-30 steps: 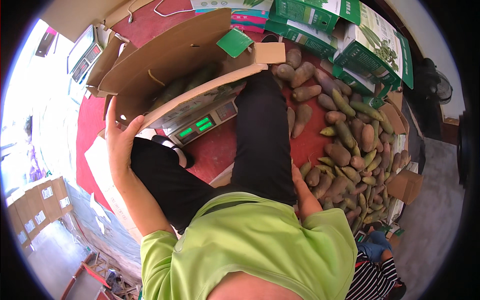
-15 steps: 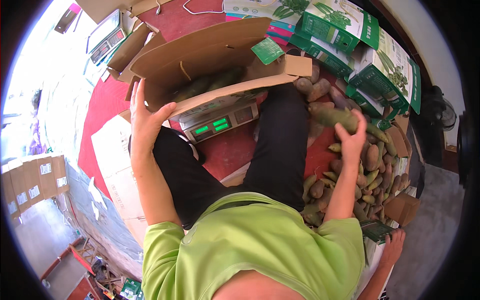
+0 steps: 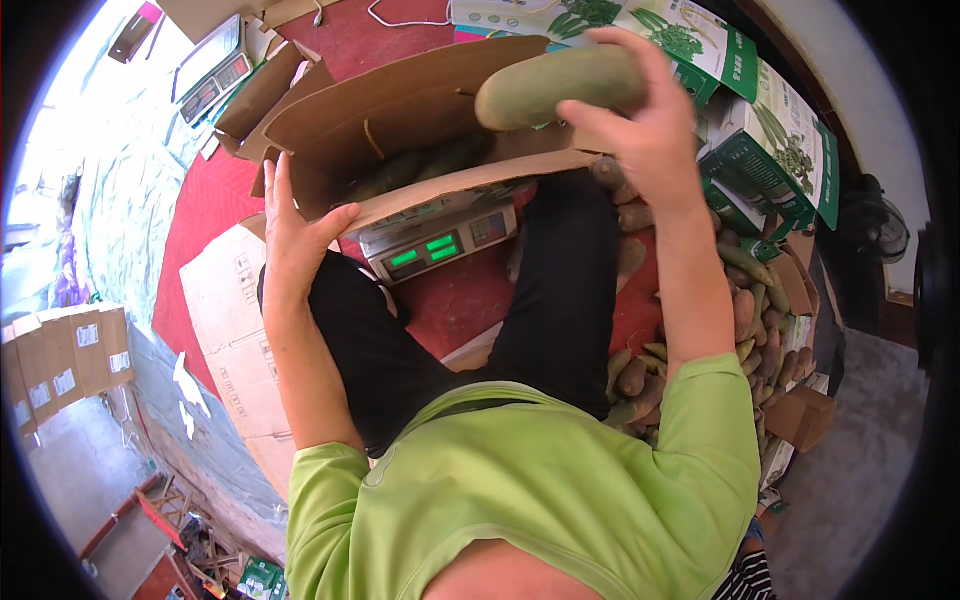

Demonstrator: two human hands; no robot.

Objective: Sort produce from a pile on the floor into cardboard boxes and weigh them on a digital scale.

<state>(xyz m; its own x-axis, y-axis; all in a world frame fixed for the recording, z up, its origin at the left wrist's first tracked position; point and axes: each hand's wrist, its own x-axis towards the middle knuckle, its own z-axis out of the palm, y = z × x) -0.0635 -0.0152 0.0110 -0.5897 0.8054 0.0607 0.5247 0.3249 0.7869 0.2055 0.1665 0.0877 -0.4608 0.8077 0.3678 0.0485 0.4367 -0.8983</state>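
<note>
A long green radish [image 3: 540, 88] is in my right hand [image 3: 655, 130], raised above the right end of an open cardboard box [image 3: 325, 118]. My fingers and thumb close round one end of it; the hand is slightly blurred. My left hand [image 3: 295, 235] grips the near left corner of the box, its thumb along the near edge. Inside the box lie several dark green radishes [image 3: 400, 175], partly in shadow. The box rests on a digital scale [image 3: 430, 252] with lit green displays, between my legs.
To my right lies a heap of reddish and green radishes [image 3: 770, 335]. Green and white printed boxes [image 3: 770, 150] are stacked at the far right, near a black fan [image 3: 875, 225]. Another scale [image 3: 212, 75] stands far left. At the lower right, another person's striped clothing [image 3: 750, 578] shows.
My right hand has carried the green radish from over the heap up and left to the box. My left hand stays put. The other person's hand at the lower right has left view.
</note>
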